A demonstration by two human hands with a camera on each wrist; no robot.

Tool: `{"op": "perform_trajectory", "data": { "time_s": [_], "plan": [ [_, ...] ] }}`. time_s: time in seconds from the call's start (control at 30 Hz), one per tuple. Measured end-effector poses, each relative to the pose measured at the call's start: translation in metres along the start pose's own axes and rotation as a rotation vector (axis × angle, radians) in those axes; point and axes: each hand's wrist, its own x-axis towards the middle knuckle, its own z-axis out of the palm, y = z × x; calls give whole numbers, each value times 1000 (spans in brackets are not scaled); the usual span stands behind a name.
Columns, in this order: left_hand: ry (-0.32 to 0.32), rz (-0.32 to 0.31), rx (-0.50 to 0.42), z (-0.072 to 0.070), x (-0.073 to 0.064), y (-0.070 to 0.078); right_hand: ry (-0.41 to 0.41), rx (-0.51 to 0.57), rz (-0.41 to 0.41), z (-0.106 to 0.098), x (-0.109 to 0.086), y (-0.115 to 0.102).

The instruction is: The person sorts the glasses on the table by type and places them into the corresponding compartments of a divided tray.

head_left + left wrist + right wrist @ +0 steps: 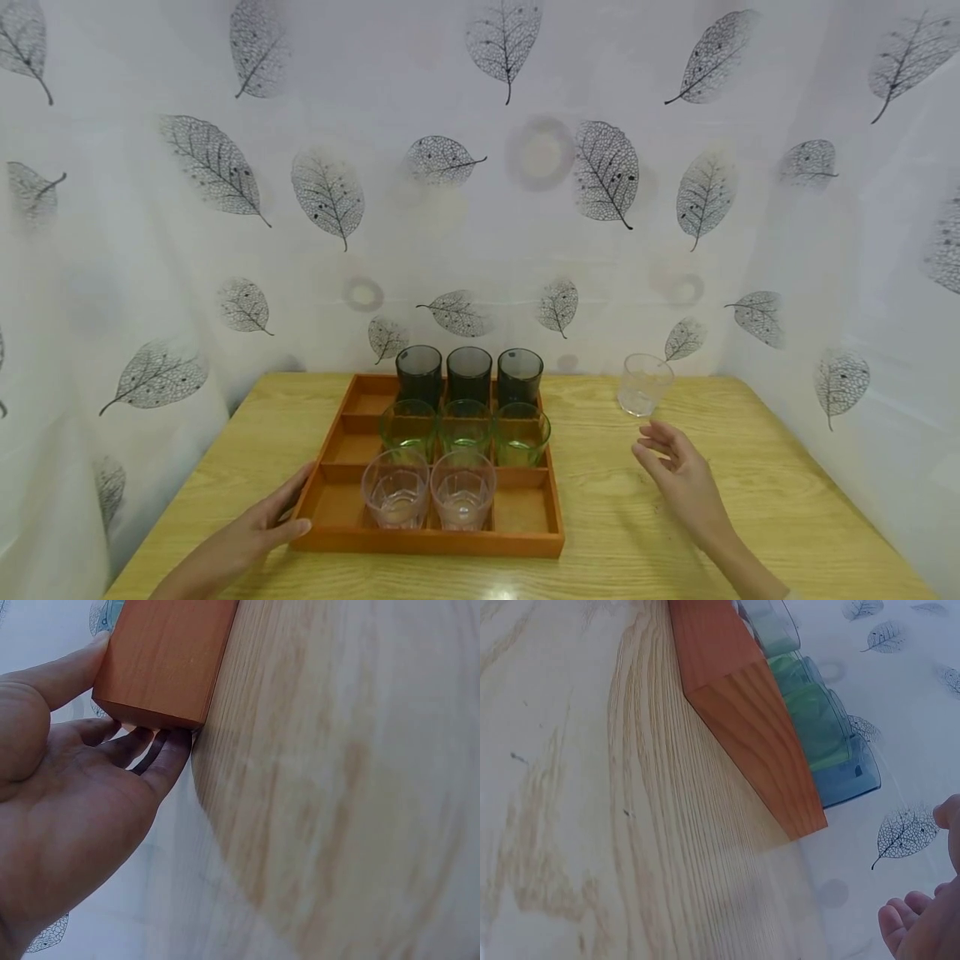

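Observation:
An orange-brown wooden tray [427, 542] with compartments lies on the table. My left hand [243, 537] grips its front left corner; the left wrist view shows thumb and fingers on either side of the tray's end [161, 667]. Three dark grey glasses [469, 371] fill part of the back row, three green glasses [465, 429] the middle row, and two clear glasses [462, 496] the front row. Another clear glass [645, 387] stands on the table at the back right. Just in front of it is my right hand [690, 487], holding nothing, its fingers loosely bent.
The left column of the tray and its front right compartment [525, 502] show bare wood. A pale wooden table [622, 533] carries everything. White curtains with a leaf print [450, 250] close off the back and both sides.

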Motion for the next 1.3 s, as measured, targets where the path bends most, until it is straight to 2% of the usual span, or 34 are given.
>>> {"op": "perform_trajectory", "data": {
  "time_s": [0.37,0.63,0.9,1.3],
  "plan": [
    [4,-8,-13,0,-1,0,56,-20,-1,-12,9,13],
    [9,-18,-29,1,-1,1,104,-27,46,-20,18,23],
    [-2,1,-17,0,0,1,136,-38,86,-26,29,35],
    [1,10,-19,0,1,1,117,-21,170,-33,49,43]
  ]
}}
